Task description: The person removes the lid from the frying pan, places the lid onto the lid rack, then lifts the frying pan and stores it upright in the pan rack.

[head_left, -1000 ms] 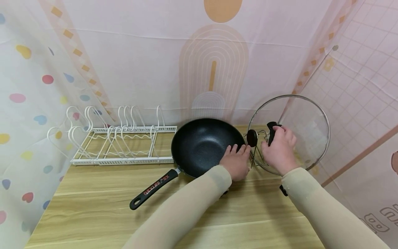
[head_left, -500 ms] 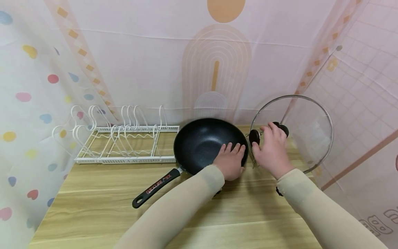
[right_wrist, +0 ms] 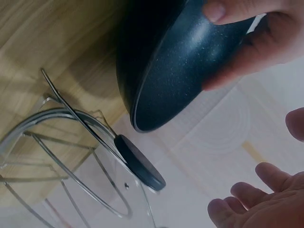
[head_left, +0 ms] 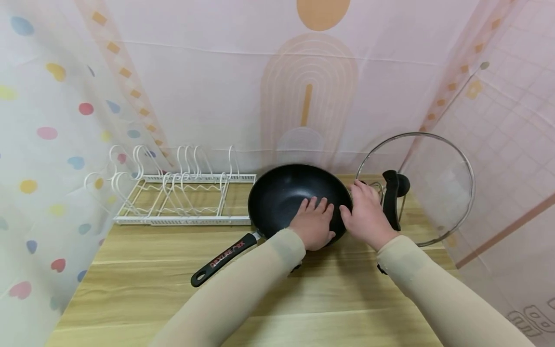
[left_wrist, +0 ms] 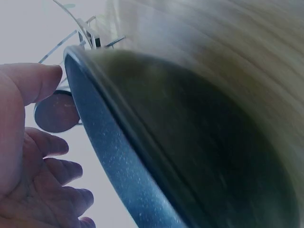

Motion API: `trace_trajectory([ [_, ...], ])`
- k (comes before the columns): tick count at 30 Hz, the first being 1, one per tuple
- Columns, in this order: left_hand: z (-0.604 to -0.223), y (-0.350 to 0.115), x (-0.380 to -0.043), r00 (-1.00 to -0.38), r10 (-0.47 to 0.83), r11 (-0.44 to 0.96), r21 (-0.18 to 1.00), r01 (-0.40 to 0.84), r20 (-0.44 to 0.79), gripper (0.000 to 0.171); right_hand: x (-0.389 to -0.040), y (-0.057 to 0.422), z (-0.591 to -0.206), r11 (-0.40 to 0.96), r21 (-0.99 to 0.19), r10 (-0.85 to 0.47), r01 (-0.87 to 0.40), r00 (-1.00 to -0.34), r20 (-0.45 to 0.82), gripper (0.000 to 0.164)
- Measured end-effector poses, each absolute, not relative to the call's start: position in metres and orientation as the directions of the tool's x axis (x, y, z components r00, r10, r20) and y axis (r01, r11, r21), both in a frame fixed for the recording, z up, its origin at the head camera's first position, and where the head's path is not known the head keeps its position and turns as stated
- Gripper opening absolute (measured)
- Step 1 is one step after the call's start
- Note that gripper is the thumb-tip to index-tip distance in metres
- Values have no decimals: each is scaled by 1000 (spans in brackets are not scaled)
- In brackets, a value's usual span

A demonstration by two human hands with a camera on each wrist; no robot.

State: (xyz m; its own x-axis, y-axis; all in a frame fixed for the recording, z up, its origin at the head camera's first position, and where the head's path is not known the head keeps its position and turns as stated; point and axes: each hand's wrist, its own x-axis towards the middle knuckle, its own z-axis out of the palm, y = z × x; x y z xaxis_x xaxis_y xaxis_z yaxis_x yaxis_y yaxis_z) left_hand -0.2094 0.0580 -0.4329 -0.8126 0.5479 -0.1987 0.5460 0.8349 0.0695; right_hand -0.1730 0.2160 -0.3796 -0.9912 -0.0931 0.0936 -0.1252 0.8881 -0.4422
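Note:
A black frying pan (head_left: 282,193) rests on the wooden table, its handle (head_left: 223,259) pointing to the front left. Over the pan's front right is my left hand (head_left: 313,226), fingers spread and straight, holding nothing. In the left wrist view the fingers (left_wrist: 59,171) stand apart from the pan's rim. My right hand (head_left: 368,217) hovers by the pan's right rim with relaxed fingers and an empty grasp. Just right of it, a glass lid (head_left: 438,193) with a black handle (head_left: 391,200) stands upright in a metal wire rack (right_wrist: 71,173). A dark round disc (right_wrist: 140,164) sits beside the lid.
A white wire rack (head_left: 182,220) with several upright loops stands left of the pan, close to its rim. Patterned cloth (head_left: 208,96) hangs behind the table and along both sides. Bare wood (head_left: 143,270) shows in front of the white rack.
My right hand has left the lid's handle and moved left to the pan's right rim. My left hand has drawn back left over the pan. The lid stays standing in its rack.

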Motion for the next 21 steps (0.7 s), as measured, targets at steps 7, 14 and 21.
trace_trajectory([
  [7, -429, 30, -209, -817, 544, 837, 48, 546, -190, 79, -177, 215, -390, 892, -436, -110, -117, -993, 40, 58],
  [14, -425, -1, -204, -835, 516, 854, 34, 520, -191, 80, -180, 215, -399, 900, -416, -126, -128, -991, 33, 60],
  [21, -421, -29, -198, -851, 485, 872, 41, 488, -201, 80, -182, 216, -407, 897, -426, -141, -117, -990, -24, 66],
])
